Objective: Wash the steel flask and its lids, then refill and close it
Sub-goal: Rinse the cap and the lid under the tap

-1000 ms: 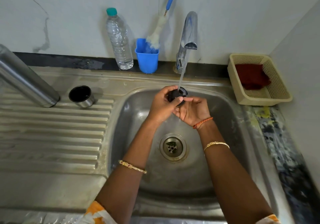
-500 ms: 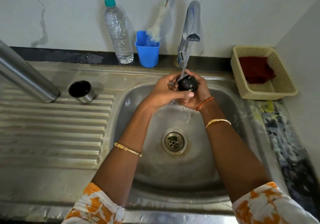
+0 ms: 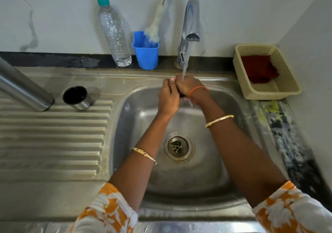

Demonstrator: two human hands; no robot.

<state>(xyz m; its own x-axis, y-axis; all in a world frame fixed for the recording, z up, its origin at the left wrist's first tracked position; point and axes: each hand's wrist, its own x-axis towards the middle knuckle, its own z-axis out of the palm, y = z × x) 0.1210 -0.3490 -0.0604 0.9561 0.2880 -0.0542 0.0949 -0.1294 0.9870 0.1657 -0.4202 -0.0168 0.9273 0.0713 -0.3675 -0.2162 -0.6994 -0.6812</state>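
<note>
Both my left hand (image 3: 168, 97) and right hand (image 3: 188, 87) grip the black lid (image 3: 181, 94) — tap (image 3: 191, 26) water (image 3: 185, 69) running over them.

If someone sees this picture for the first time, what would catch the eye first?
Two hands, left hand and right hand, close around a small black lid under the running chrome tap, over the steel sink. A bright blue plastic cup stands left of the tap, a shiny steel flask lies far left.

The sink (image 3: 224, 160) basin lies open below both forearms, around the drain (image 3: 178, 147). On the left drainboard (image 3: 53, 142), the steel flask (image 3: 23, 87) and cup lid (image 3: 77, 97) block the far end. Bottle (image 3: 115, 35), blue cup (image 3: 146, 54) and tap (image 3: 190, 27) line the back ledge.
</note>
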